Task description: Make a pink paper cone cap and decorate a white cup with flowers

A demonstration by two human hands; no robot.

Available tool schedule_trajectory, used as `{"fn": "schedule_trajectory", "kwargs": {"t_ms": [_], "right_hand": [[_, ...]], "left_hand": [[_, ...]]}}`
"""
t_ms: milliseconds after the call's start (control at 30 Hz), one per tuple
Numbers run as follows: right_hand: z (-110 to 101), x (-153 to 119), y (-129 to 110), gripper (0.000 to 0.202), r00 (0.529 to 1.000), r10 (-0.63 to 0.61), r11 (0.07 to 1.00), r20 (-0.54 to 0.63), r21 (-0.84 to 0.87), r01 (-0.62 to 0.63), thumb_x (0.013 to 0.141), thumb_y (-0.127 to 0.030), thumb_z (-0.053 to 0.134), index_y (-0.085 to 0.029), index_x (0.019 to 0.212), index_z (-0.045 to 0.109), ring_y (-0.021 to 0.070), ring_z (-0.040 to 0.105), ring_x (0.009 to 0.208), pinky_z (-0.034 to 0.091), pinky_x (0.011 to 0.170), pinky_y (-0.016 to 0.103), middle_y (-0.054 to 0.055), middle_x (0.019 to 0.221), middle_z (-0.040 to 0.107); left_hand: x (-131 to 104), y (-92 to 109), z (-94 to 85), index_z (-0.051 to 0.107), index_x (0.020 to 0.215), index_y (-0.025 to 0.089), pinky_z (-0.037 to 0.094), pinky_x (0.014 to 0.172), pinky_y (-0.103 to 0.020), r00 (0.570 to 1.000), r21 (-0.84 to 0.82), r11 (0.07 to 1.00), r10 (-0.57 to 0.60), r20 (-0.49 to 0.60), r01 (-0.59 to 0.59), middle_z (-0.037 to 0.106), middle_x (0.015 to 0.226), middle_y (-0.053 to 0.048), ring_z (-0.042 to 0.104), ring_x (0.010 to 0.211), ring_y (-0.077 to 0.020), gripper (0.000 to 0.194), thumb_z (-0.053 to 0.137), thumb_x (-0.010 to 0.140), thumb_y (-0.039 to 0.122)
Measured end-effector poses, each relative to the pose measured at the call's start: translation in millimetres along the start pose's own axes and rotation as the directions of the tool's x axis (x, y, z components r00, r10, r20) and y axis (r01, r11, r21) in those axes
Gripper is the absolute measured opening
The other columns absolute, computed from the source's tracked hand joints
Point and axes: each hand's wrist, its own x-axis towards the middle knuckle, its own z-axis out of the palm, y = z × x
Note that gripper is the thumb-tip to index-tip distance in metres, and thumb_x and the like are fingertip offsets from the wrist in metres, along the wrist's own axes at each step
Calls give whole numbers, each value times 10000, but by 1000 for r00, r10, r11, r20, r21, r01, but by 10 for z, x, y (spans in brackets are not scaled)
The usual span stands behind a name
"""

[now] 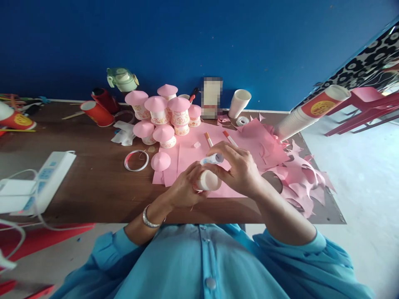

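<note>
My left hand (183, 189) is wrapped round a small white paper cup (209, 180), tilted with its pale end facing me. In my right hand (241, 168) is a white glue stick (212, 159) with blue print, gripped between thumb and fingers at the cup's edge; whether it touches the cup I cannot tell. Both hands are above pink paper sheets (190, 151). Beyond them lie an orange-ended marker (208, 139) and a red-ended marker (230, 138). To the left stand several patterned paper cups with pink cone roofs (156, 104). A loose pink cone (161, 161) rests nearby.
Pink paper scraps (304, 178) and a leaning stack of paper cups (296, 120) occupy the right end. A wire coil (136, 160), a power strip (52, 178) and red cups (97, 113) are on the left. A blue wall (174, 41) bounds the back.
</note>
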Motion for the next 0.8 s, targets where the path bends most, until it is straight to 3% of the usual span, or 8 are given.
{"fn": "schedule_trajectory", "kwargs": {"t_ms": [67,200,400,467,533,600,667,800], "right_hand": [[-20,2,14,100,1000,18,1000,-22,7,-18,991,-299,659,-220,1049,640,185,703,851,523,699,290,54,980,747],[-100,-42,-22,104,995,83,995,-54,58,-80,966,-289,697,-239,1039,643,168,693,814,529,721,283,25,944,741],[-50,-76,-58,112,994,106,989,-12,107,-104,974,-334,684,-234,1021,668,173,693,814,543,723,290,35,935,739],[-10,-58,-9,117,983,174,976,-56,140,-165,941,-328,723,-234,994,678,167,688,801,548,737,294,25,923,738],[22,-47,98,146,943,307,927,-132,265,-264,900,-336,766,-238,968,682,154,679,774,558,727,294,7,907,734],[50,-57,257,196,857,489,778,-160,524,-346,877,-388,779,-245,962,675,148,681,766,578,690,293,1,928,731],[81,-91,434,311,762,637,558,-118,752,-350,802,-464,835,-256,952,660,147,697,787,594,664,284,-15,933,718],[167,-189,648,462,655,753,205,60,925,-321,668,-491,935,-243,933,648,124,697,737,575,626,226,-36,816,704]], "left_hand": [[2,7,-4,522,1227,225,620,851,-411,1000,9,1000,-9,20,9,649,1097,-72,668,1030,-263,524,703,748,116],[1,-26,-13,505,1280,222,613,887,-425,998,-13,1000,10,-63,-11,645,1165,-99,664,1079,-270,576,716,755,118],[-3,-13,-1,518,1313,234,605,891,-430,999,-45,998,-42,14,43,650,1170,-94,669,1062,-282,613,725,745,127],[-10,-11,11,528,1321,236,596,916,-446,998,-44,998,-32,60,34,639,1188,-102,650,1102,-291,604,743,764,144],[-17,-44,21,545,1341,240,576,969,-478,997,-19,1000,-13,82,14,600,1254,-129,607,1178,-306,614,796,781,209],[-16,-126,27,573,1349,243,555,1007,-501,998,40,999,-34,56,32,559,1288,-145,573,1211,-311,638,850,778,307],[-3,-251,32,580,1355,237,544,1023,-501,994,103,990,-105,37,101,576,1246,-127,574,1203,-300,646,860,782,339],[30,-531,63,559,1286,213,562,1005,-460,984,110,981,-170,61,162,657,1224,-95,637,1176,-269,529,807,823,270]]}}
